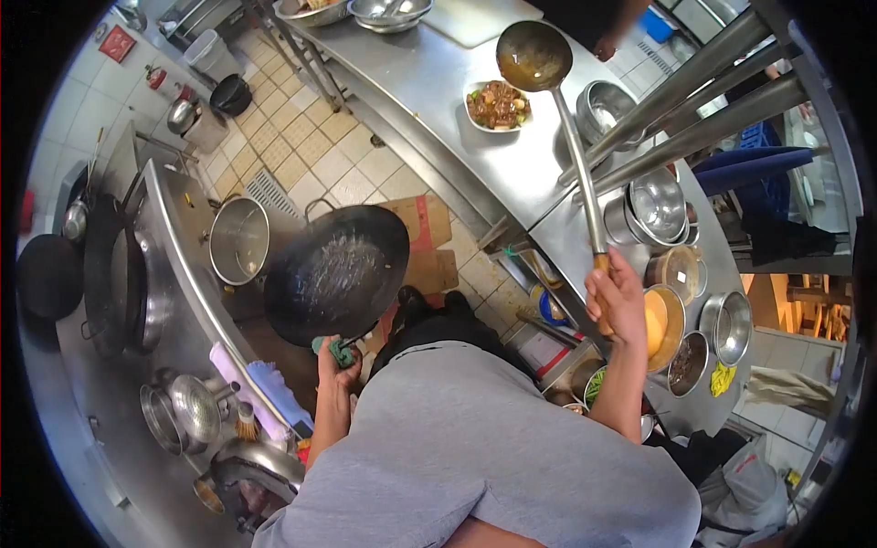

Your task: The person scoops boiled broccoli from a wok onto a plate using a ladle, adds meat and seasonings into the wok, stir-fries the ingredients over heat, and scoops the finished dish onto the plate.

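My left hand [337, 365] is closed around a green cloth [340, 351] at the handle of a large black wok [336, 274]. The wok is tilted over the floor, with wet streaks and pale residue inside it. In my right hand [617, 294] is the wooden handle of a long metal ladle [583, 173]. Its bowl, with brownish liquid in it, is above the steel counter, just right of a white plate of brown meat and vegetables [498, 105].
A steel pot [239, 240] stands left of the wok. Metal bowls [658, 203] and an orange-filled bowl [664, 327] are near my right hand. Brushes and strainers [195, 408] lie at lower left. Another person's hand [605, 47] shows beyond the counter [411, 87].
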`<state>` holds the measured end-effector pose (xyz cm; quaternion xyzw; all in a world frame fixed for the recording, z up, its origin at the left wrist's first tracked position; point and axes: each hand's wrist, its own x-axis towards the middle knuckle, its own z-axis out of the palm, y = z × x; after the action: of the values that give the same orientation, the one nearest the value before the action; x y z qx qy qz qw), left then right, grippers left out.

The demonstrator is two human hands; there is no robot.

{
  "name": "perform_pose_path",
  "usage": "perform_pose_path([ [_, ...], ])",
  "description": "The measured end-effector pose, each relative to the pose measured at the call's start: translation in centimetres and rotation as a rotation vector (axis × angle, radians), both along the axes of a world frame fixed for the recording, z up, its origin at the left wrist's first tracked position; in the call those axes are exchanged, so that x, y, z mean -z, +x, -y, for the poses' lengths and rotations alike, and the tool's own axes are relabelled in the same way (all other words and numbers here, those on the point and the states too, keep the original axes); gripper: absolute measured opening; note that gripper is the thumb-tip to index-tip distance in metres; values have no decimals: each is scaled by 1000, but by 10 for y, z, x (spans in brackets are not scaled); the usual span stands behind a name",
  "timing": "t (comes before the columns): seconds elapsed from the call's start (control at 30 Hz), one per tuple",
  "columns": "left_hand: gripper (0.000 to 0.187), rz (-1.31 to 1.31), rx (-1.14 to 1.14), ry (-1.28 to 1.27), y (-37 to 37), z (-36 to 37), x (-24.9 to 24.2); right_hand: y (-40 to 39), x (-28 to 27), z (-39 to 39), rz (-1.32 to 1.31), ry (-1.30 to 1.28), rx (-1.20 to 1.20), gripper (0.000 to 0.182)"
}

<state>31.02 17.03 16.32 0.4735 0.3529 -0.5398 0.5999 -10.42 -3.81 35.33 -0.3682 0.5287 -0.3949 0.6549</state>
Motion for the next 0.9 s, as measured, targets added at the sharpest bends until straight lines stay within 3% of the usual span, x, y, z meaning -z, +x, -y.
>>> perform_pose_path([
  [0.07,8,10,-32,-8,-8,-4,-14,-4,24,4,-40,5,-65,57],
  [0.13,6,54,-59,-6,-19,-3,-50,2,33,2,-31,45,27,56],
  [0.2,8,43,-97,-73,-20,-15,-60,3,41,5,101,82,-5,55],
  [0.3,15,-91,-241,-381,-21,-28,-87,9,52,14,1181,352,-113,49],
  [0.33,15,-93,-269,-394,-20,-35,-95,16,59,16,1170,357,-143,49],
  [0.4,18,-209,-412,-566,-17,-47,-114,40,59,19,1488,512,-297,48],
  [0.47,25,-248,-521,-714,-14,-65,-139,80,60,12,1608,641,-412,49],
  [0.6,32,-193,-699,-958,0,-123,-179,184,57,-6,1574,955,-677,49],
  [0.67,32,-134,-745,-1041,14,-161,-176,238,55,-24,1523,1078,-813,49],
  [0.73,27,188,-847,-881,29,-197,-168,286,53,-41,1466,1225,-943,49],
  [0.8,26,270,-952,-818,44,-234,-154,333,54,-62,1098,1218,-1231,46],
  [0.87,24,308,-1007,-752,54,-278,-137,376,57,-87,934,1261,-1368,41],
  [0.9,20,420,-1122,-406,54,-287,-140,396,53,-98,867,1300,-1454,39],
])
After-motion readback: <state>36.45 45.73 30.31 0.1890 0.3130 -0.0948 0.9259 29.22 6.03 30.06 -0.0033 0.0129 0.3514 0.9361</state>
